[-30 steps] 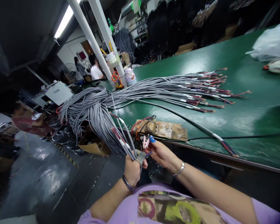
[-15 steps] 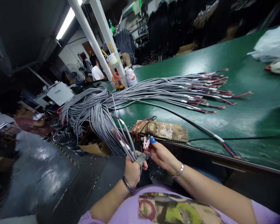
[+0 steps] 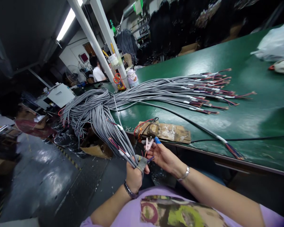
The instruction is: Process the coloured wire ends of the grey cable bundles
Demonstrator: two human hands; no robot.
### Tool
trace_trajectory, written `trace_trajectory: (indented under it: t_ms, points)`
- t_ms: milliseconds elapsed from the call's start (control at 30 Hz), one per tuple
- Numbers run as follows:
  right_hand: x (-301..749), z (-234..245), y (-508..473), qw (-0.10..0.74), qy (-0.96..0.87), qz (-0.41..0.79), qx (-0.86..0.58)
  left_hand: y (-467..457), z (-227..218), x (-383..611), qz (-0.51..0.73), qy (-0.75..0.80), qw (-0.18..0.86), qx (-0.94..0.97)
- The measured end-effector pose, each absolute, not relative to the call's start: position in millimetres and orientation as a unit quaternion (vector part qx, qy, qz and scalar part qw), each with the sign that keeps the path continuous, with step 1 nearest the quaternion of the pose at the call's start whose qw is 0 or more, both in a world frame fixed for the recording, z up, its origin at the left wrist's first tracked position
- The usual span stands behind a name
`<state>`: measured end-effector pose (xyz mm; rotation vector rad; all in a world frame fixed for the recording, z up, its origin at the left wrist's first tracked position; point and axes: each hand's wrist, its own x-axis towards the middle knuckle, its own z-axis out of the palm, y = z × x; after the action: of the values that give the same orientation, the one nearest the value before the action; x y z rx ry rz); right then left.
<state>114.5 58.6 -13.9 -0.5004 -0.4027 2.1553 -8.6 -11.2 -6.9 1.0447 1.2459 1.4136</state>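
Observation:
My left hand (image 3: 134, 175) is closed around the ends of several grey cables (image 3: 118, 143), its thumb wrapped in grey tape. These cables run up to a thick grey bundle (image 3: 94, 107) that hangs over the edge of the green table (image 3: 251, 119). My right hand (image 3: 162, 155), with a blue cover on one fingertip, pinches a small pink clip (image 3: 148, 143) close to the thin red wires sticking out of the cable ends.
A taped brown block with red wires (image 3: 164, 131) lies at the table edge. Many grey cables with coloured ends (image 3: 203, 91) spread across the table. A single cable (image 3: 217, 138) lies apart. White bags (image 3: 274, 44) sit far right. A person (image 3: 97, 72) is seated far back.
My left hand has shifted the cable ends slightly down and left. My right hand stays beside them with the clip. The view has barely moved.

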Motion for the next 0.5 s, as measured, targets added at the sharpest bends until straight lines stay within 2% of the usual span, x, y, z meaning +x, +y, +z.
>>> trace_trajectory:
  t_ms: [233,500]
  points:
    - [116.5,-17.5,57.8,0.469,-0.246,0.819,-0.22,-12.8,-8.5,-9.6,0.599,0.496,0.47,0.418]
    - [114.0,-12.4,62.5,0.428,-0.167,0.864,-0.204,-5.6,2.7,-6.2,0.614,0.489,0.472,0.401]
